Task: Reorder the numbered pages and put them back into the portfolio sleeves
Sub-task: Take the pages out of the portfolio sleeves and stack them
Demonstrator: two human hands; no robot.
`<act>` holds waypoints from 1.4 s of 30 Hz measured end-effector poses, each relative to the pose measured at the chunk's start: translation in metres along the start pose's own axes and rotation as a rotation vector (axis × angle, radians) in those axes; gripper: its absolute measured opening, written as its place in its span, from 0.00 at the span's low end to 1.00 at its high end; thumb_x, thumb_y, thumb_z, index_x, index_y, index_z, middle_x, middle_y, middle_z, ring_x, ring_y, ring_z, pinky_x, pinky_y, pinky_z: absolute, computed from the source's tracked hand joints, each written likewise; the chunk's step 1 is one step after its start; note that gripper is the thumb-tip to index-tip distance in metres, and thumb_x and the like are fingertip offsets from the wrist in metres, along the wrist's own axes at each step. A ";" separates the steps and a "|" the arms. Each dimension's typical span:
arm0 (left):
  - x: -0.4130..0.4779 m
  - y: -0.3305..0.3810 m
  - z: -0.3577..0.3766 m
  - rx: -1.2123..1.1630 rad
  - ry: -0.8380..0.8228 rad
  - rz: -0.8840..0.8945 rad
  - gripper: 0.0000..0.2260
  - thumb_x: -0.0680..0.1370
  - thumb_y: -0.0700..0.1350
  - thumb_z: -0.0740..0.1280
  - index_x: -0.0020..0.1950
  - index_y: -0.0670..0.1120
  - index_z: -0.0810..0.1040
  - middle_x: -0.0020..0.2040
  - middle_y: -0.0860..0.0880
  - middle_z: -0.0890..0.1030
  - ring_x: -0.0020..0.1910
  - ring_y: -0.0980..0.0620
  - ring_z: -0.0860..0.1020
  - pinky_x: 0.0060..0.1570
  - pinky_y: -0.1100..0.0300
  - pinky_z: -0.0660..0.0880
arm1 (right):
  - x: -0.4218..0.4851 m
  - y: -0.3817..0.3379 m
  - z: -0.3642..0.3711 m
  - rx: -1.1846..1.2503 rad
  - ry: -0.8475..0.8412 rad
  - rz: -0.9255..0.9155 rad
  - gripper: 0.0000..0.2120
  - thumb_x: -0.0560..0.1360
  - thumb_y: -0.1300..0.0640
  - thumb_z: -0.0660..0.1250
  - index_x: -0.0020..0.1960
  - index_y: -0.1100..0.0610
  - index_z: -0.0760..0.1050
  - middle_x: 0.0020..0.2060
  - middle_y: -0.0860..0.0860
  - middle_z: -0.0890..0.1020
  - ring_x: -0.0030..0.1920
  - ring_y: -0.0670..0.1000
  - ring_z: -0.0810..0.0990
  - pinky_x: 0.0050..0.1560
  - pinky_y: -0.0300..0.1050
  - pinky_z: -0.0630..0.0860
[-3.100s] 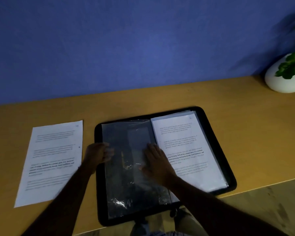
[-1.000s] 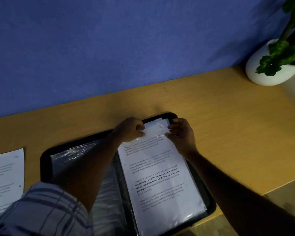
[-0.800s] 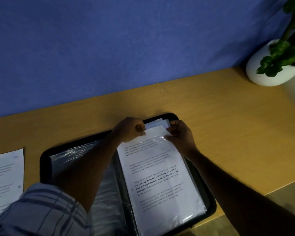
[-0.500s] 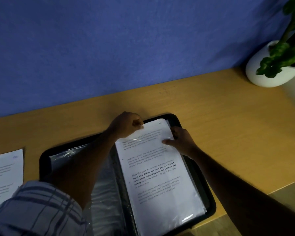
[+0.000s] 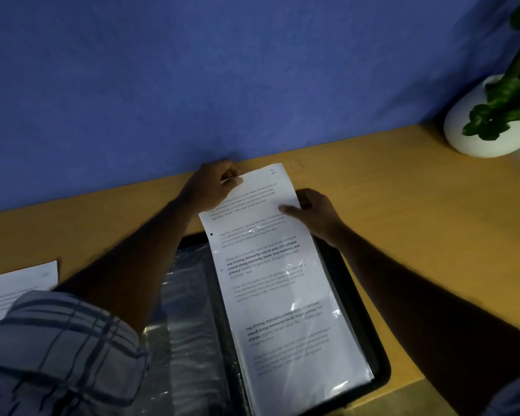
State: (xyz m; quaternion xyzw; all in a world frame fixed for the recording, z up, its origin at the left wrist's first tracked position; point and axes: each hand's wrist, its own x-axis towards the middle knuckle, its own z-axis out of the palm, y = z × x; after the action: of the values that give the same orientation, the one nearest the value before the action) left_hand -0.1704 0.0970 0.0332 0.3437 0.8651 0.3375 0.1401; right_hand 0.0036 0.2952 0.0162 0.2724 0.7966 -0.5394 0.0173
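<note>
Left hand (image 5: 213, 184): pinches the top left corner of the page (image 5: 261, 235). Right hand (image 5: 318, 216): grips its right edge, thumb on top. Page: lower part inside the right sleeve (image 5: 312, 364) of the open portfolio (image 5: 359, 325), top projecting past its far edge; portfolio at the surface's (image 5: 418, 205) front edge.

Blue-grey plaid sleeve (image 5: 57, 349), bare forearms

The page (image 5: 261, 235) between my fingers was white with black print, some lines bold, and had a small blue mark in its top corner. The portfolio (image 5: 357, 298) was black, its sleeves (image 5: 186, 295) clear and glossy. The table (image 5: 403, 190) was honey-yellow, the wall (image 5: 222, 70) blue, the pot (image 5: 469, 139) white, and the plant (image 5: 505, 100) green. My cuff (image 5: 57, 349) was grey-blue plaid with dark lines. The sheet (image 5: 18, 283) on my left was white.
</note>
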 end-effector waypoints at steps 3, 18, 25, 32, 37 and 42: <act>-0.005 0.003 -0.011 -0.004 0.039 0.017 0.06 0.80 0.47 0.69 0.51 0.45 0.79 0.50 0.50 0.82 0.50 0.51 0.80 0.50 0.56 0.76 | 0.024 -0.026 0.006 -0.057 -0.049 -0.069 0.17 0.72 0.52 0.75 0.59 0.57 0.80 0.51 0.50 0.85 0.47 0.49 0.85 0.49 0.51 0.83; -0.089 -0.055 -0.016 -0.730 0.320 -0.472 0.15 0.71 0.36 0.76 0.53 0.50 0.78 0.49 0.56 0.83 0.45 0.62 0.83 0.54 0.54 0.80 | 0.054 -0.109 0.021 0.145 -0.213 -0.225 0.14 0.74 0.63 0.73 0.58 0.66 0.80 0.52 0.59 0.85 0.51 0.58 0.85 0.50 0.52 0.83; -0.111 -0.059 -0.056 -1.018 0.498 -0.411 0.14 0.74 0.32 0.72 0.54 0.49 0.80 0.53 0.51 0.85 0.57 0.49 0.82 0.56 0.50 0.80 | 0.049 -0.163 0.047 0.195 -0.276 -0.331 0.14 0.72 0.66 0.74 0.57 0.65 0.80 0.50 0.59 0.85 0.49 0.58 0.85 0.50 0.55 0.83; -0.132 -0.064 -0.113 -1.023 0.638 -0.347 0.07 0.78 0.34 0.69 0.48 0.46 0.81 0.47 0.52 0.86 0.51 0.52 0.84 0.51 0.56 0.80 | 0.040 -0.184 0.066 0.100 -0.325 -0.371 0.12 0.75 0.61 0.72 0.58 0.65 0.81 0.52 0.58 0.85 0.50 0.56 0.86 0.52 0.54 0.82; -0.154 -0.072 -0.143 -0.946 0.645 -0.289 0.08 0.79 0.36 0.67 0.54 0.47 0.81 0.50 0.53 0.86 0.53 0.51 0.83 0.49 0.57 0.81 | 0.030 -0.191 0.089 0.080 -0.356 -0.367 0.13 0.77 0.62 0.70 0.60 0.63 0.80 0.55 0.56 0.84 0.53 0.54 0.85 0.55 0.53 0.81; -0.187 -0.087 -0.157 -0.871 0.704 -0.341 0.04 0.79 0.37 0.68 0.52 0.43 0.80 0.49 0.53 0.86 0.51 0.49 0.84 0.49 0.54 0.82 | 0.008 -0.179 0.131 0.068 -0.375 -0.330 0.09 0.77 0.62 0.70 0.56 0.57 0.82 0.53 0.52 0.85 0.50 0.53 0.86 0.53 0.52 0.82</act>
State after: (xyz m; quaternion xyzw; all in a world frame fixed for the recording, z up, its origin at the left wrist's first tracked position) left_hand -0.1527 -0.1553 0.0912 -0.0225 0.6843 0.7285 0.0252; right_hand -0.1191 0.1368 0.1115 0.0342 0.7945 -0.6025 0.0674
